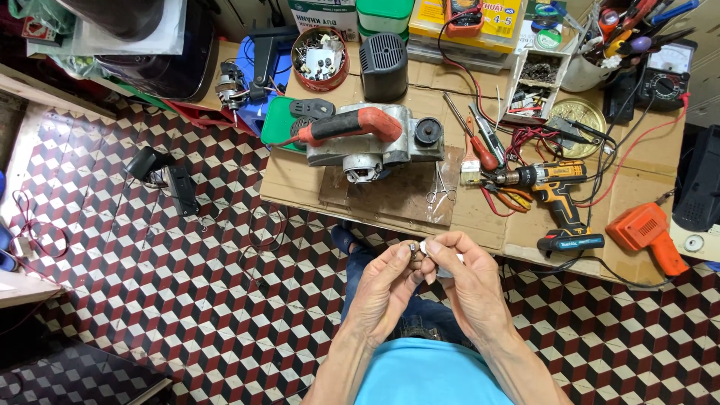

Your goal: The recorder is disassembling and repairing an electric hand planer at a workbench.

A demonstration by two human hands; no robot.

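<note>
The person sits at a low bench [480,217] and holds both hands up close together, in front of the near edge of the bench and over their lap.

The left hand [386,289] pinches a small dark metal part [412,246] at its fingertips. It looks like a little screw or bolt, but it is too small to tell for sure. The right hand [469,281] pinches a small white piece [425,246] between thumb and first finger. The two bits are just beside each other, nearly touching.

I think both bits are very light and hard. They are tiny and smooth, so they could slip out and drop on the checked floor [187,285], where they would be hard to find. The best way to hold them is at the sides with the tips of the fingers, the way the hands do now.

The grip of each hand is narrow: fingers closed tight on its little piece, with the other fingers curled near.

On the bench behind the hands lies a grey electric planer [371,139] with a red handle. To the right lie a yellow and black cordless drill [559,196], an orange glue gun-shaped tool [649,234], a small paintbrush [470,163] and some screwdrivers [487,142]. A round red tin of small parts [320,60] sits further back.
</note>
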